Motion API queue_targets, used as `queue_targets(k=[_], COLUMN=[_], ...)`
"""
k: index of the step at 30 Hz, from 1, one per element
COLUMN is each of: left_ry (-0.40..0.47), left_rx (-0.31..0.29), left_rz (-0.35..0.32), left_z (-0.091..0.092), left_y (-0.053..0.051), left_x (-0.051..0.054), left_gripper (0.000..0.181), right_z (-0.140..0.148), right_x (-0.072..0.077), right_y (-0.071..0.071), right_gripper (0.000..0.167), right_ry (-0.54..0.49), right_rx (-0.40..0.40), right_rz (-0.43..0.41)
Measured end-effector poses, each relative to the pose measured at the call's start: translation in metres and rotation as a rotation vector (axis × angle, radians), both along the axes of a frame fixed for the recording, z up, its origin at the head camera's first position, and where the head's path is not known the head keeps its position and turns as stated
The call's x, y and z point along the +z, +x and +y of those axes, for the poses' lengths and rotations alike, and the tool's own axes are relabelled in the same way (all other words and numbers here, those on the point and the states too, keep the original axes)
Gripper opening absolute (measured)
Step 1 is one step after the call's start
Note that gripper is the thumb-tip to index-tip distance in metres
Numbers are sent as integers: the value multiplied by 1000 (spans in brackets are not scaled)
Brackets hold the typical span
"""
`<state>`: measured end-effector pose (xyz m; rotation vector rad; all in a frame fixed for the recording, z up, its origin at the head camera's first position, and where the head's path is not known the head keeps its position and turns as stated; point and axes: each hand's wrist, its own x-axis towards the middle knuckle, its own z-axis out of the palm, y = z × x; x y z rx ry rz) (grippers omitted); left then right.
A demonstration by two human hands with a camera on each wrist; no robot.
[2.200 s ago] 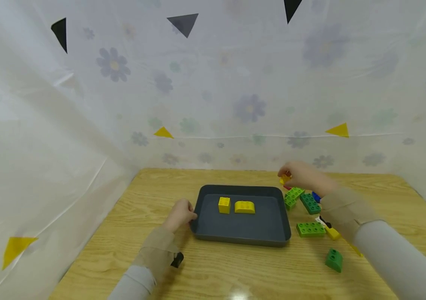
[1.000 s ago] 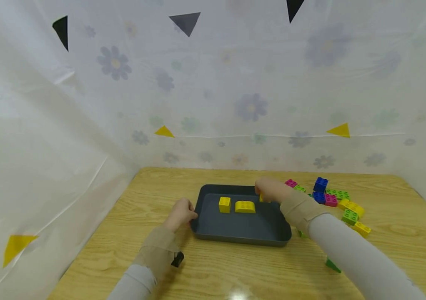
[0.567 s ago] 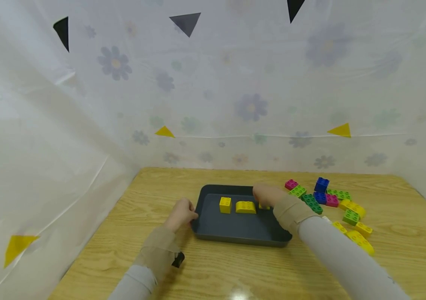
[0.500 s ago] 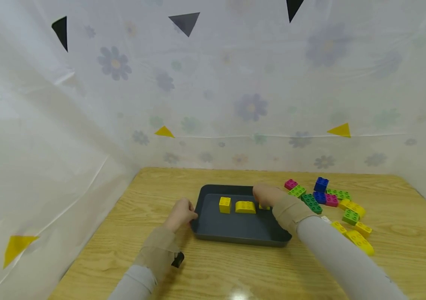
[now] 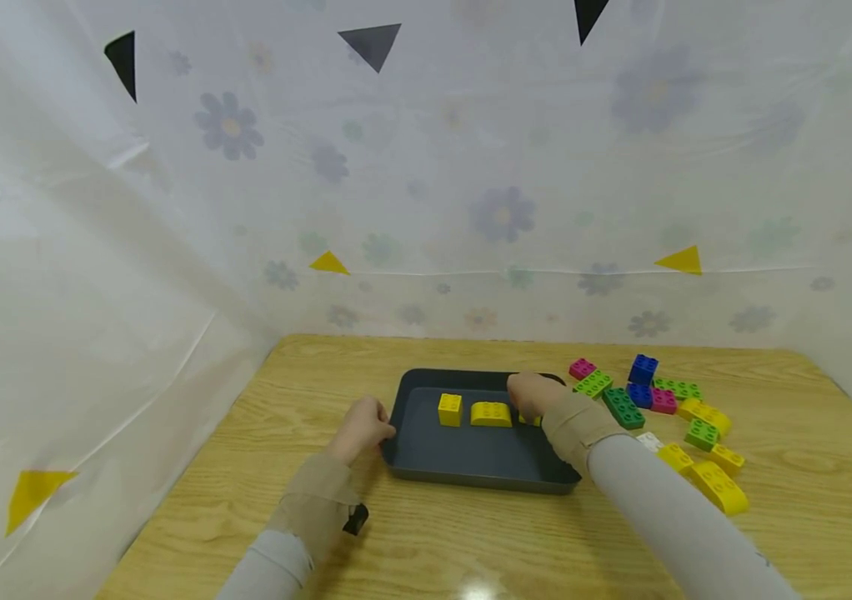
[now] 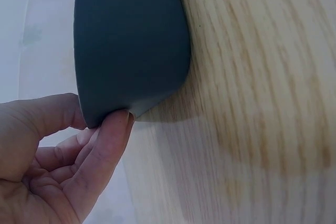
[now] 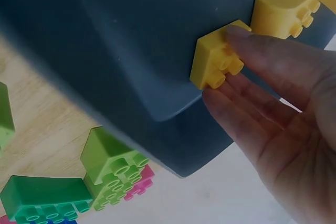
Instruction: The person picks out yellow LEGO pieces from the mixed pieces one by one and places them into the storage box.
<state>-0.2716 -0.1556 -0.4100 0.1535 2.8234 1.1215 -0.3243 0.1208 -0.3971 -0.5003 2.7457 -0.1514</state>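
A dark grey tray lies on the wooden table. My left hand is at its left side; thumb and fingers pinch the tray wall in the left wrist view. Within the tray sit a small yellow brick and a yellow brick with rounded ends. My right hand reaches into the tray's right part. In the right wrist view, its thumb and fingers pinch another yellow brick, close beside the rounded one and resting on the tray floor.
Right of the tray lie loose bricks: pink, light green, dark green, blue and several yellow ones, such as the rounded brick. A patterned sheet hangs behind the table. The right sleeve covers some table.
From the brick pile behind the tray's right corner, my right hand has moved left into the tray with a yellow brick, now beside the rounded one. The left hand stays put.
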Motion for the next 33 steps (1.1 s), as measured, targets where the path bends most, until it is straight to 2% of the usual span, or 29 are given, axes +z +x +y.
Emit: queue_targets(k=[14, 23, 28, 33], left_ry=[-12, -7, -25, -29], left_rx=[-5, -3, -10, -9], left_rz=[-4, -3, 3, 0], left_z=[1, 1, 0, 0], left_y=[0, -1, 0, 0], left_x=[0, -1, -1, 0], left_gripper=[41, 42, 42, 42], right_z=[0, -1, 0, 8], right_x=[0, 10, 23, 40], right_y=[2, 7, 9, 17], right_gripper=[17, 14, 32, 55], right_ry=[-5, -18, -55, -116], right_rx=[-10, 23, 31, 75], right_rz=[4, 33, 87, 233])
